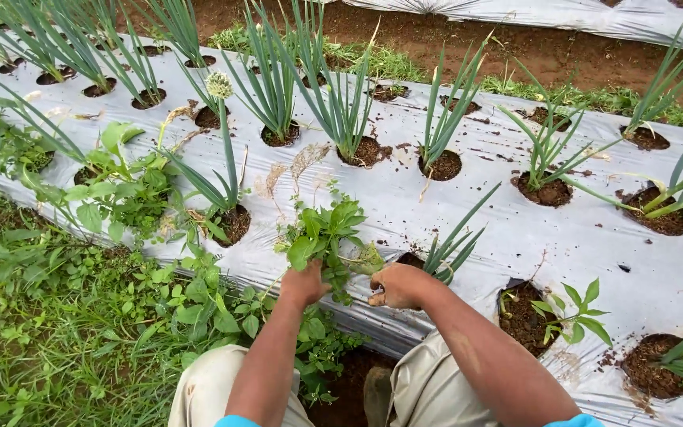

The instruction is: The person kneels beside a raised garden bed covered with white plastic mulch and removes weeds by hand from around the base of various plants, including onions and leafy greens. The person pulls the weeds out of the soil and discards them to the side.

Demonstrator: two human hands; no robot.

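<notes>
I see a clump of broad-leaved weed [326,233] standing up at the near edge of the silver plastic mulch sheet [468,202], just beside a planting hole [411,258] that holds a young green onion plant [450,249]. My left hand [303,283] sits directly under the clump, clenched around the base of its stems, so the leaves fan out above my knuckles. My right hand [395,285] is just to the right of it, curled into a fist on a pale tuft of roots or stem [367,261] at the same hole; I cannot tell exactly how much it grips.

Both forearms come up from the bottom of the view and angle in toward each other, the right one crossing the sheet's near edge. My knees in light trousers [207,387] flank them.

Beyond the hands, the sheet runs left to right with 2 more rows of holes carrying taller onion plants, 1 with a round flower head [218,84]. To the left, leafy weeds [120,190] spill over the sheet's edge onto grass [49,332]. To the right, a hole with a small weed seedling [575,312] lies near my right arm. Bare brown soil [547,51] lies past the sheet.
</notes>
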